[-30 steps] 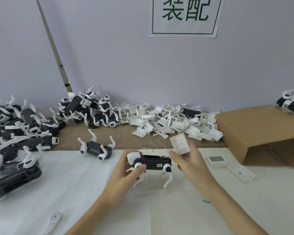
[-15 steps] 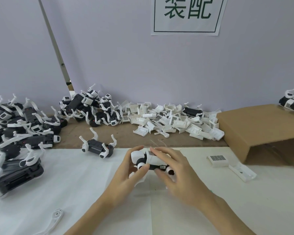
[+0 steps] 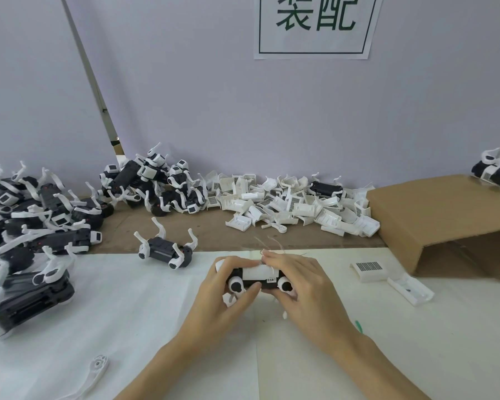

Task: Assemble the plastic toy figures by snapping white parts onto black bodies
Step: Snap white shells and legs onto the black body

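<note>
Both hands hold one black toy body with white leg joints over the white sheet, near the table's middle. A white cover part lies on top of the body. My left hand grips the body's left end, thumb on its front side. My right hand curls over the right end, fingers pressing on the white cover. A heap of loose white covers lies against the wall behind.
Finished black-and-white figures are piled at the left and back. One figure lies upside down ahead left. A cardboard box stands at right, with loose white parts before it. A white leg lies near left.
My right hand carried a white cover down from above onto the black body and now presses it in place. My left hand has kept its grip on the body.
</note>
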Demonstrator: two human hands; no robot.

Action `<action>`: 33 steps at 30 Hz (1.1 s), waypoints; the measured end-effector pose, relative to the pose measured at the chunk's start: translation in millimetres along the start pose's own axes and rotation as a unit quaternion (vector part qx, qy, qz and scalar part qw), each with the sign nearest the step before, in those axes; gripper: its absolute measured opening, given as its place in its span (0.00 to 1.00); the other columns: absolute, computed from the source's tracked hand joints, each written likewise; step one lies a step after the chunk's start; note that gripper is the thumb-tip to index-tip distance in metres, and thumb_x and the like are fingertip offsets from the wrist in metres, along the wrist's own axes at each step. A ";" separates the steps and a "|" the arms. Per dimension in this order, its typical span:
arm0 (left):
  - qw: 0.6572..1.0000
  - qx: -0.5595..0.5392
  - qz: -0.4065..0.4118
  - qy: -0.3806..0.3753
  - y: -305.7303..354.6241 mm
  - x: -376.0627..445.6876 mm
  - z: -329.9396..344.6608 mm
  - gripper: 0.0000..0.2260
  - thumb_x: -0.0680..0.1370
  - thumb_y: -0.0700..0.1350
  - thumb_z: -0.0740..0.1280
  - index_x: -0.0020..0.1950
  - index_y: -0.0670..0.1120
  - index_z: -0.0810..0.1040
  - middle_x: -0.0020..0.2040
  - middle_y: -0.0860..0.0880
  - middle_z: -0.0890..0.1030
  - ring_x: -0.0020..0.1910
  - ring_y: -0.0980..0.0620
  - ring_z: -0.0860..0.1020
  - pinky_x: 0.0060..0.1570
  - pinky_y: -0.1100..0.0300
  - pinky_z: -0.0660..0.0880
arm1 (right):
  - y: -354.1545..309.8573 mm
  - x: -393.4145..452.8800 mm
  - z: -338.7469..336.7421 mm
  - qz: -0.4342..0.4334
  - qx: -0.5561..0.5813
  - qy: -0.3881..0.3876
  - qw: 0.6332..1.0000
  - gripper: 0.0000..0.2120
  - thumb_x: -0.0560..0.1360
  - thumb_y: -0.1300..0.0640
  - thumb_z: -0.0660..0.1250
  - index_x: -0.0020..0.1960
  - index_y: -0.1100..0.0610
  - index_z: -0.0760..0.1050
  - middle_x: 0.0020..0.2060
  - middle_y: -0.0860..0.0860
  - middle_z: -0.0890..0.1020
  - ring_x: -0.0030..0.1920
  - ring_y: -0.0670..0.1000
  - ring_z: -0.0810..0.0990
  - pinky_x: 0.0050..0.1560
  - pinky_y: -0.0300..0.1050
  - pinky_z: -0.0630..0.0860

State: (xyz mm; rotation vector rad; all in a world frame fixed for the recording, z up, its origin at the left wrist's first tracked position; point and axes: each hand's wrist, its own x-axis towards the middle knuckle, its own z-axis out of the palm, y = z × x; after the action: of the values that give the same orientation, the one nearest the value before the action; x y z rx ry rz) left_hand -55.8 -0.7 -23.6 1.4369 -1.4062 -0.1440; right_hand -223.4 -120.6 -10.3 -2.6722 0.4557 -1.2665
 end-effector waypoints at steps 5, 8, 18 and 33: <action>0.998 -0.035 0.034 -0.028 -1.9 -2.6 1.7 0.13 0.83 0.51 0.69 0.66 0.61 0.77 0.69 0.55 0.73 0.76 0.46 0.69 0.58 0.66 0.77 | 0.9 -0.9 -2.6 0.136 0.210 -0.112 0.962 0.27 0.75 0.52 0.77 0.68 0.40 0.67 0.70 0.36 0.73 0.70 0.40 0.73 0.67 0.40 0.73; 0.996 -0.036 0.058 -0.051 2.2 -3.5 2.6 0.14 0.84 0.50 0.68 0.69 0.61 0.75 0.77 0.55 0.64 0.81 0.46 0.63 0.56 0.61 0.82 | 7.2 -0.9 -5.3 0.160 0.238 -0.149 0.946 0.32 0.75 0.52 0.76 0.73 0.38 0.66 0.61 0.37 0.77 0.62 0.43 0.79 0.59 0.40 0.77; 0.987 -0.123 -0.104 0.025 17.1 3.8 2.3 0.09 0.80 0.56 0.69 0.60 0.61 0.79 0.55 0.56 0.84 0.55 0.54 0.83 0.51 0.65 0.78 | 0.5 -0.9 -0.6 -0.014 -0.039 -0.059 0.997 0.29 0.69 0.56 0.78 0.67 0.47 0.73 0.65 0.48 0.72 0.63 0.51 0.73 0.65 0.45 0.71; 0.996 -0.088 -0.030 -0.002 18.1 1.3 -3.4 0.10 0.81 0.44 0.73 0.58 0.59 0.80 0.54 0.50 0.84 0.60 0.48 0.80 0.57 0.69 0.71 | 2.0 -2.6 -2.2 0.031 0.018 -0.066 0.997 0.17 0.79 0.41 0.64 0.56 0.52 0.83 0.44 0.41 0.81 0.52 0.43 0.73 0.63 0.47 0.61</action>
State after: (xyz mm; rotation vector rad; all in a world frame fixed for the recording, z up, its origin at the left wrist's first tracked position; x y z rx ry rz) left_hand -64.7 5.0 -8.5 1.3339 -1.3198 -0.3030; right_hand -227.0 -121.6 -11.3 -2.6697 0.4889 -1.0626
